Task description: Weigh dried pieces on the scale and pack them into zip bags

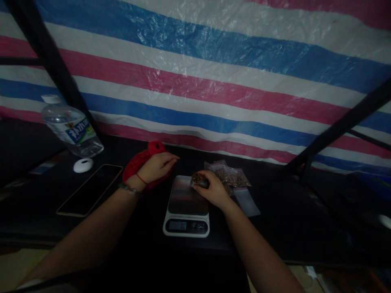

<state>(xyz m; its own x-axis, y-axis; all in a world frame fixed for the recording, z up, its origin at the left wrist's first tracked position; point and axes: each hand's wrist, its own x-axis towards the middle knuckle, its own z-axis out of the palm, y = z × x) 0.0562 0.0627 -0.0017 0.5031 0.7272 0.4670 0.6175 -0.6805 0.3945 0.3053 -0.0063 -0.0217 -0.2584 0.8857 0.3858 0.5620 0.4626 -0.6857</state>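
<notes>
A small white kitchen scale (pixel 187 205) with a dark platform stands on the dark table (pixel 290 219) in front of me. My right hand (pixel 210 188) is closed on a small clear bag of brown bits (pixel 199 180), held over the scale's far right corner. My left hand (pixel 157 167) rests with fingers together on a red bag (pixel 141 160) just left of the scale. A red string and a bead bracelet circle my left wrist.
A pile of small filled zip bags (pixel 232 176) and an empty clear one (pixel 247 202) lie right of the scale. A dark phone (pixel 90 189), a white round object (pixel 83 165) and a water bottle (pixel 71 128) sit at left. A striped tarp (pixel 214 73) hangs behind.
</notes>
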